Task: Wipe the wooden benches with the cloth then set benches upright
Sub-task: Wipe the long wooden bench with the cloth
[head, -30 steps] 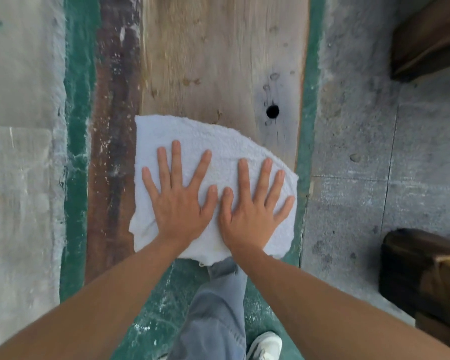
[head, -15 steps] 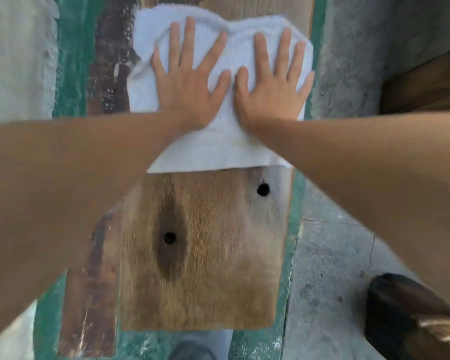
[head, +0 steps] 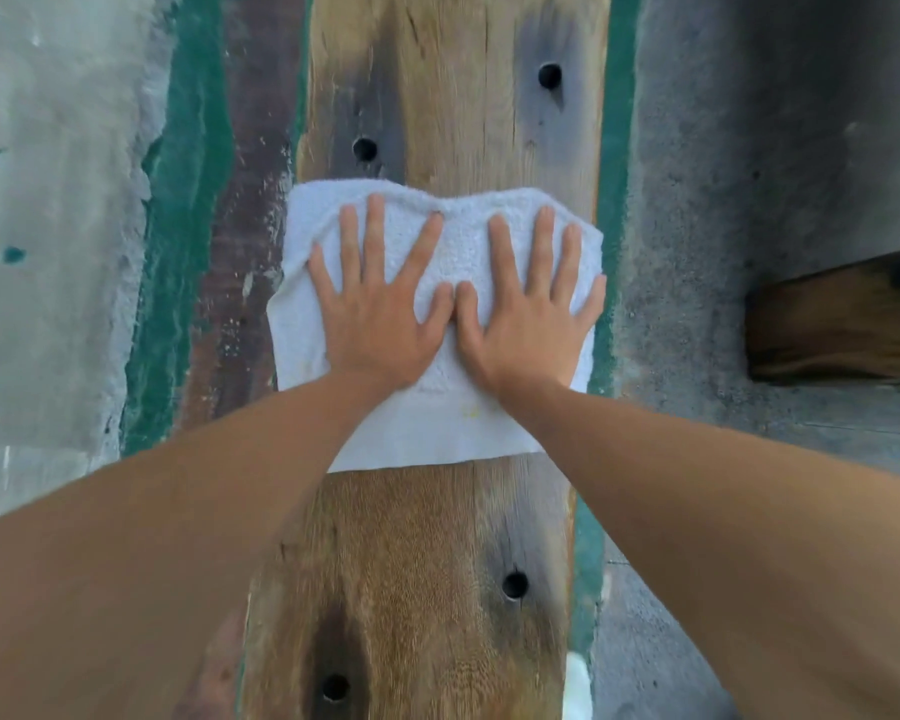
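White cloth [head: 437, 418] is being pressed flat on the wooden bench [head: 453, 96].
It is being pinned by left hand [head: 380, 324] and right hand [head: 528, 330], fingers [head: 372, 236] spread wide.

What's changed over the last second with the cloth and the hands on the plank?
The cloth has been pushed away from the person along the bench plank, clearing the near end so that four holes now show. Nothing was picked up or let go. Left hand and right hand stay flat, fingers spread, side by side on the cloth.
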A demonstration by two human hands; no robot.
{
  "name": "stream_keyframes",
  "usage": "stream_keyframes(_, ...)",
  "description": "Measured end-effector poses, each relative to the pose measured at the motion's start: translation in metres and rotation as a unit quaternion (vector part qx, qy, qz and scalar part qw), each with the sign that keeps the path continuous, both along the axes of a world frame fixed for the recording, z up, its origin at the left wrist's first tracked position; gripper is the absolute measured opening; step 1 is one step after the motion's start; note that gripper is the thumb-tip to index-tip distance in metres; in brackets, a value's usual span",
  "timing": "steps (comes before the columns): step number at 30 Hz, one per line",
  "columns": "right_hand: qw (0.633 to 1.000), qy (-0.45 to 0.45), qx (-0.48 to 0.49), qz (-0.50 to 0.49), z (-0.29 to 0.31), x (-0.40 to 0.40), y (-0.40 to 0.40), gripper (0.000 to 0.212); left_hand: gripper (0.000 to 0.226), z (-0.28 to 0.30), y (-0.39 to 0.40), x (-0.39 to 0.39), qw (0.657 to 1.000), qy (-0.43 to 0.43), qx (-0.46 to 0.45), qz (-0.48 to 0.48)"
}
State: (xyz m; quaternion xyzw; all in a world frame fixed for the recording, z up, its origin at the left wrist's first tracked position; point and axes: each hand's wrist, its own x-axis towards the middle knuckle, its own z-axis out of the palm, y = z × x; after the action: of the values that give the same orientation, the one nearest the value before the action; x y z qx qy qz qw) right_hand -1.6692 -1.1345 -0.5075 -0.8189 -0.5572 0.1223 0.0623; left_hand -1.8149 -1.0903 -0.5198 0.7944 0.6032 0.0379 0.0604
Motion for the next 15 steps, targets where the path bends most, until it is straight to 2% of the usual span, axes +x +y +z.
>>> stream_keyframes(15, 1.0, -0.006, -0.004, 0.001, 0.002, -0.001, -0.001, 0.068, 0.062, 0.011, -0.004, 0.004, 0.999, 0.025, -0.021, 0.015)
